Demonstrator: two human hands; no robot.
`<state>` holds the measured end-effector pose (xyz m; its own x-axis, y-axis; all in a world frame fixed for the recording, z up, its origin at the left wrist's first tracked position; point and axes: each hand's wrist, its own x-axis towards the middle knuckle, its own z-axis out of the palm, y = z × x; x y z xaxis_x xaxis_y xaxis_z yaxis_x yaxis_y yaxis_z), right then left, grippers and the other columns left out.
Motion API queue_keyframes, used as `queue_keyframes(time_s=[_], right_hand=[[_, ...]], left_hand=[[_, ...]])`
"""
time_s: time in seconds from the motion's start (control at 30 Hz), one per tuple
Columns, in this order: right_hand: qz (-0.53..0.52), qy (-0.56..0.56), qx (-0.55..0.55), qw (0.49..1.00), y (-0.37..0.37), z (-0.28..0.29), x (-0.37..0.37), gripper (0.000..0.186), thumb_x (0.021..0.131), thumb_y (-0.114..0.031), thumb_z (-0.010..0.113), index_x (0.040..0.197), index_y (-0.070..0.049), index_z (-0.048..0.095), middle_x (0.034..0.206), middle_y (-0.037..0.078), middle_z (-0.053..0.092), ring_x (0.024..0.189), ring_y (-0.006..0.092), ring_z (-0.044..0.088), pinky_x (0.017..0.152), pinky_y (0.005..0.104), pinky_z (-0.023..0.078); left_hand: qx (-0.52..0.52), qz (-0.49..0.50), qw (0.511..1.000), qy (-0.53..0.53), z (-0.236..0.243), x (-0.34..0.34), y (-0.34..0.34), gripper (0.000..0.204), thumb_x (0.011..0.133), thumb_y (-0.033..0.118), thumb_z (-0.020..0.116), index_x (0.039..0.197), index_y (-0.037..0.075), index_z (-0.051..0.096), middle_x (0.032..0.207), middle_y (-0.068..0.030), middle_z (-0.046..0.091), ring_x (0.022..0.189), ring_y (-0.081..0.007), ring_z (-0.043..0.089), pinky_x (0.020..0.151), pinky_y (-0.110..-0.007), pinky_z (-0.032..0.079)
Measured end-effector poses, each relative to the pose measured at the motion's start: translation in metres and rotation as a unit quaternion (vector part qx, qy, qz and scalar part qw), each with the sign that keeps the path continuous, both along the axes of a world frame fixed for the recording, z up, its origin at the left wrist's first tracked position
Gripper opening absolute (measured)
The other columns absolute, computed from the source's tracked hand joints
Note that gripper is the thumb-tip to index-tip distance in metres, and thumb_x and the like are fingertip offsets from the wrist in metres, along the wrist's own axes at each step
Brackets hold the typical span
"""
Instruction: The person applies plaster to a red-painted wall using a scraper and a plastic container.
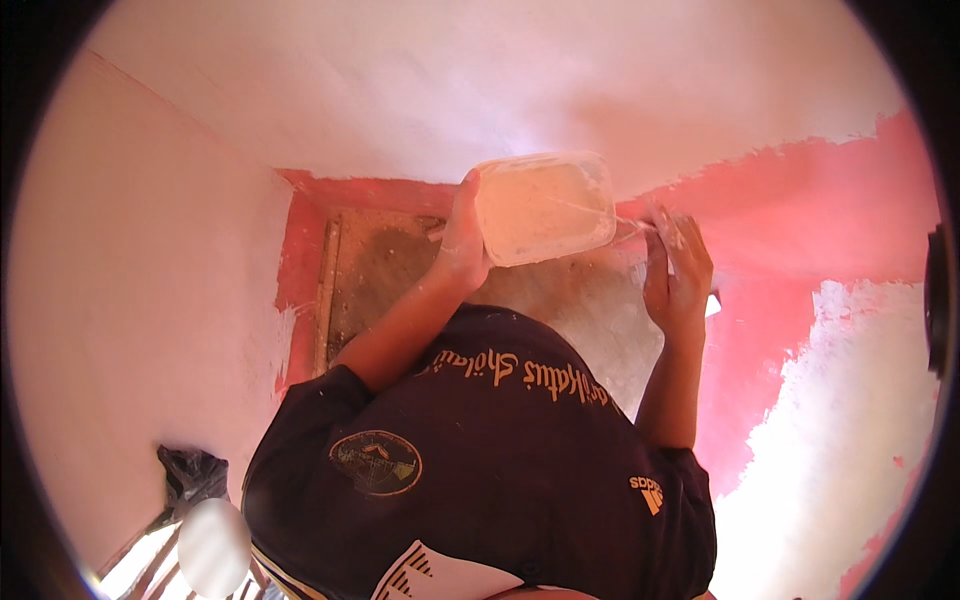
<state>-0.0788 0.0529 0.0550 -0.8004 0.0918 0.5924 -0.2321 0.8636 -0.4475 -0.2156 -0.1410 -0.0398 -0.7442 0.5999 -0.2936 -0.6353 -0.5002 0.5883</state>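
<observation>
My left hand is wrapped round the left side of a translucent rectangular plastic tub. Pale, creamy material coats or fills the tub; how deep it lies I cannot tell. Just to the right of the tub, my right hand pinches a thin, flat tool smeared with white, its far end at the tub's right rim. The tool's exact kind is not clear. White residue marks the fingers of my right hand.
Pale coated wall spreads ahead and to the left. Red-pink wall with ragged white edges lies at the right. Below the tub is a brownish surface with a wooden edge. Dark plastic hangs at the lower left beside bright bars.
</observation>
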Motion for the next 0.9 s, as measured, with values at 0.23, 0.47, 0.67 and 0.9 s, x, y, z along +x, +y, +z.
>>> queue_keyframes(time_s=[0.23, 0.47, 0.67, 0.9], right_hand=[[0.082, -0.076, 0.038, 0.993, 0.033, -0.001, 0.017, 0.061, 0.078, 0.011, 0.055, 0.134, -0.011, 0.064, 0.089, 0.011, 0.059, 0.085, 0.0284, 0.057, 0.080, 0.0382, 0.044], [0.099, -0.187, 0.079, 0.974, 0.046, -0.012, 0.056, 0.062, 0.080, 0.013, 0.050, 0.137, -0.008, 0.062, 0.105, 0.014, 0.065, 0.095, 0.0314, 0.057, 0.091, 0.0386, 0.040], [0.126, -0.198, 0.064, 0.970, 0.067, -0.014, 0.079, 0.067, 0.076, 0.013, 0.048, 0.138, -0.009, 0.062, 0.111, 0.014, 0.066, 0.096, 0.0308, 0.057, 0.089, 0.0369, 0.040], [0.146, -0.208, 0.044, 0.966, 0.075, -0.020, 0.098, 0.066, 0.077, 0.012, 0.048, 0.138, -0.009, 0.061, 0.110, 0.015, 0.067, 0.096, 0.0324, 0.058, 0.091, 0.0372, 0.042]], left_hand=[[0.005, -0.076, 0.997, -0.026, 0.005, 0.046, 0.036, 0.059, 0.106, 0.053, 0.034, 0.142, 0.009, 0.048, 0.138, -0.0089, 0.057, 0.128, -0.0238, 0.055, 0.108, -0.042, 0.045], [0.013, -0.087, 0.996, 0.010, -0.007, 0.087, 0.052, 0.058, 0.105, 0.054, 0.035, 0.140, 0.010, 0.050, 0.136, -0.0077, 0.058, 0.126, -0.0233, 0.056, 0.107, -0.042, 0.047], [0.012, -0.113, 0.993, -0.038, -0.019, 0.110, 0.076, 0.063, 0.104, 0.061, 0.032, 0.140, 0.012, 0.051, 0.136, -0.0074, 0.060, 0.125, -0.0218, 0.058, 0.105, -0.041, 0.048], [0.005, -0.097, 0.995, -0.024, -0.022, 0.131, 0.084, 0.063, 0.104, 0.060, 0.032, 0.139, 0.011, 0.051, 0.135, -0.0077, 0.060, 0.125, -0.0228, 0.059, 0.105, -0.043, 0.048]])
